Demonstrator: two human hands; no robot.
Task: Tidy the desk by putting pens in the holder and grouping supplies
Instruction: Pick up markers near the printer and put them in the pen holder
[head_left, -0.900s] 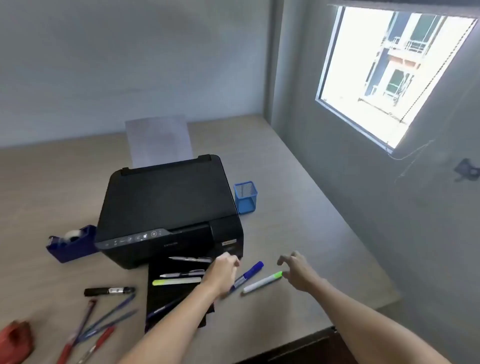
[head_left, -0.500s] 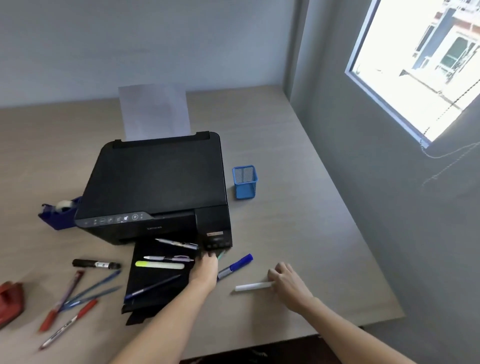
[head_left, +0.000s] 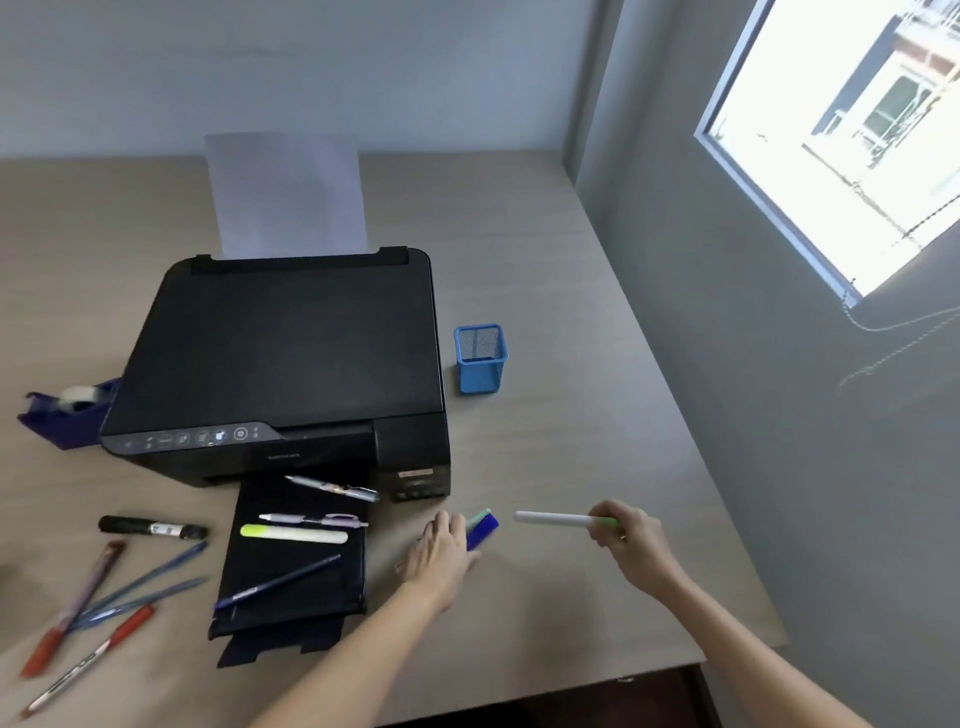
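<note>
My right hand (head_left: 631, 540) is closed around a white highlighter with a green cap (head_left: 553, 518), lifted just off the desk. My left hand (head_left: 441, 551) lies over a blue marker (head_left: 482, 530) and a thin green pen beside it; whether it grips them is unclear. An empty blue mesh pen holder (head_left: 480, 358) stands right of the black printer (head_left: 291, 364). The printer's output tray (head_left: 249, 613) carries a yellow highlighter (head_left: 293, 533), a lilac pen (head_left: 311, 519), a patterned pen (head_left: 332, 487) and a dark blue pen (head_left: 278, 581).
A black marker (head_left: 150, 528) and several red and blue pens (head_left: 104, 603) lie scattered at the front left. A blue tape dispenser (head_left: 62, 410) stands left of the printer. A paper sheet (head_left: 285, 195) stands in its feeder. The wall borders the desk's right edge.
My right hand has picked the white highlighter up off the desk. My left hand has moved right, from the tray's edge onto the blue marker.
</note>
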